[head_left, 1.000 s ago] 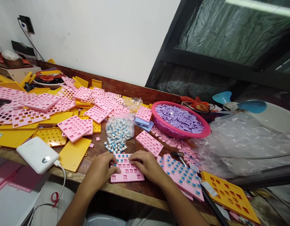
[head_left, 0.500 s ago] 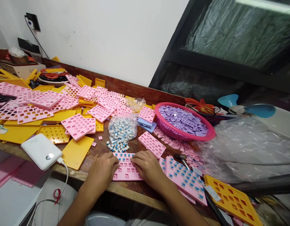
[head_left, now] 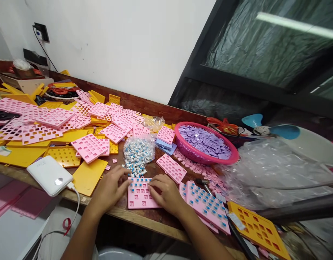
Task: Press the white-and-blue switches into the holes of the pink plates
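In front of me, near the table's front edge, a pink board with square holes lies flat. Small white-and-blue switch-like pieces sit in holes of its upper rows. My left hand is at the board's left side, thumb and fingers apart, with nothing visible in it. Over the board's right part, my right hand has its fingers bent together at the holes; whatever is between the fingertips is hidden. Just behind the board, a clear bag spills many of the same pieces towards it.
Right of me lie pink boards filled with blue-topped pieces, a hammer and a yellow frame. Behind stands a pink basket of purple tiles. At left are a white power bank, yellow panels and heaped pink boards.
My left hand has moved left off the board's edge and its fingers have spread. Another blue-topped piece shows at the board's left, in the third row. The right hand stays over the board.
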Tool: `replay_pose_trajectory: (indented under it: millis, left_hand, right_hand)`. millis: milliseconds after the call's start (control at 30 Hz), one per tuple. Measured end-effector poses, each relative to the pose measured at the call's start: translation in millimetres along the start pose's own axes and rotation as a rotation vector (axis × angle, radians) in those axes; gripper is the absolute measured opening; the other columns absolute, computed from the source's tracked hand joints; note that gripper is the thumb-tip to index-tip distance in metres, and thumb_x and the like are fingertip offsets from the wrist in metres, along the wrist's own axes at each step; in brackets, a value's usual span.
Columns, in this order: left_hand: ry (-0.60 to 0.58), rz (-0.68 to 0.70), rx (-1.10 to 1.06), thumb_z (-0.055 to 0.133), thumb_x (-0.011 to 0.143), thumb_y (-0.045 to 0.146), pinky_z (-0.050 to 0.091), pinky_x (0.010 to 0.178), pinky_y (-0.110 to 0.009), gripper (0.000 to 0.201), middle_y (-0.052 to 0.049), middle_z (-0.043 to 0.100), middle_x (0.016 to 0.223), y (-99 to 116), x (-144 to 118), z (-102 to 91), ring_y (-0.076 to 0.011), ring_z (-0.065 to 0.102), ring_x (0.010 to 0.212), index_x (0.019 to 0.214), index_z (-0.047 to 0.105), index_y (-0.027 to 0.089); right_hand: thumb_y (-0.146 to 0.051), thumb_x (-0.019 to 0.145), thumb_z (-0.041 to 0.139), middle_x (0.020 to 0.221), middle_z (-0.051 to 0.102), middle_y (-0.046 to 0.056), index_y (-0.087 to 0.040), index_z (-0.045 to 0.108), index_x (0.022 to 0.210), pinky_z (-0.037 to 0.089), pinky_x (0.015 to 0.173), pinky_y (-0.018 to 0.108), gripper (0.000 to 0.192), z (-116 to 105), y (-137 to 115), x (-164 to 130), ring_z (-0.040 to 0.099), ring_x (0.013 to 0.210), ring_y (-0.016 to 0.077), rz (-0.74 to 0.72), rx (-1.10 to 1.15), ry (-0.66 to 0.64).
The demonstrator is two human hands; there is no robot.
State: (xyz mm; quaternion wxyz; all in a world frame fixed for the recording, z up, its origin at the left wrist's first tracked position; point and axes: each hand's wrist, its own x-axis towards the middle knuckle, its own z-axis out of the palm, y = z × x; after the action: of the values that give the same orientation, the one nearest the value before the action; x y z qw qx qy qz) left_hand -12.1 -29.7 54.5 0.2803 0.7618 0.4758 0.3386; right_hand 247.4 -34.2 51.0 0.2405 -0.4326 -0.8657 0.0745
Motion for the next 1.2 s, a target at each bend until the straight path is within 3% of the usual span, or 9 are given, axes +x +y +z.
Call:
replay_pose_trajectory:
  millis: [100, 233, 367, 500, 833, 1067, 1200]
  left_hand:
    - [0.098, 0.042, 0.102, 0.048, 0.099, 0.019, 0.046, 0.097, -0.035, 0.029, -0.007, 0.065, 0.122, -10, 5, 1.1, -0.0224, 0.061, 0.111, 0.121, 0.066, 0.024]
    - [0.013, 0.034, 0.252, 0.045, 0.098, 0.012, 0.046, 0.098, -0.037, 0.035, -0.009, 0.064, 0.121, -21, 10, 12.5, -0.0241, 0.059, 0.116, 0.124, 0.067, 0.023]
    - [0.015, -0.014, 0.274, 0.048, 0.099, 0.015, 0.048, 0.095, -0.036, 0.031, -0.01, 0.062, 0.117, -26, 10, 17.8, -0.0229, 0.061, 0.109, 0.121, 0.068, 0.023]
    - [0.043, -0.082, 0.249, 0.053, 0.098, 0.019, 0.048, 0.092, -0.035, 0.028, -0.01, 0.062, 0.114, -30, 10, 15.6, -0.0231, 0.063, 0.103, 0.121, 0.07, 0.024]
    - [0.033, -0.13, 0.267, 0.056, 0.096, 0.018, 0.047, 0.088, -0.034, 0.02, -0.009, 0.065, 0.108, -27, 14, 19.1, -0.0235, 0.064, 0.1, 0.108, 0.07, 0.023]
    - [0.056, -0.101, 0.116, 0.058, 0.093, 0.021, 0.045, 0.077, -0.032, 0.004, -0.005, 0.068, 0.092, -15, 9, 10.0, -0.0221, 0.064, 0.088, 0.094, 0.062, 0.021]
    - [0.004, -0.035, 0.077, 0.057, 0.094, 0.024, 0.044, 0.077, -0.032, 0.009, -0.003, 0.069, 0.095, 3, 3, 6.7, -0.0209, 0.064, 0.087, 0.101, 0.063, 0.023]
  right_hand:
    - [-0.026, 0.097, 0.057, 0.094, 0.073, 0.01, -0.02, 0.073, 0.095, 0.05, 0.08, 0.038, 0.017, -2, 5, 7, 0.065, 0.087, 0.0232, 0.057, 0.041, 0.076]
    - [-0.022, 0.092, 0.061, 0.102, 0.074, 0.008, -0.021, 0.071, 0.111, 0.052, 0.082, 0.036, 0.021, -5, 16, 29, 0.068, 0.091, 0.0234, 0.216, 0.037, 0.027]
    - [-0.019, 0.085, 0.069, 0.098, 0.075, 0.006, -0.021, 0.074, 0.097, 0.05, 0.081, 0.033, 0.013, 6, 28, 52, 0.068, 0.09, 0.0224, 0.263, 0.002, -0.137]
    - [-0.019, 0.082, 0.072, 0.091, 0.073, 0.005, -0.02, 0.073, 0.086, 0.047, 0.077, 0.031, 0.004, 13, 31, 62, 0.066, 0.086, 0.0214, 0.261, -0.02, -0.131]
    - [-0.017, 0.083, 0.064, 0.085, 0.071, 0.003, -0.02, 0.065, 0.086, 0.047, 0.064, 0.027, 0.004, -5, 23, 33, 0.063, 0.073, 0.0176, 0.227, 0.21, 0.001]
    - [-0.017, 0.085, 0.069, 0.09, 0.071, 0.003, -0.02, 0.068, 0.091, 0.047, 0.069, 0.028, 0.007, -17, 14, 22, 0.063, 0.078, 0.018, 0.173, 0.187, -0.076]
    - [-0.017, 0.083, 0.073, 0.087, 0.069, 0.001, -0.021, 0.068, 0.088, 0.045, 0.071, 0.028, 0.009, -29, 15, 15, 0.062, 0.08, 0.0178, 0.152, 0.145, -0.169]
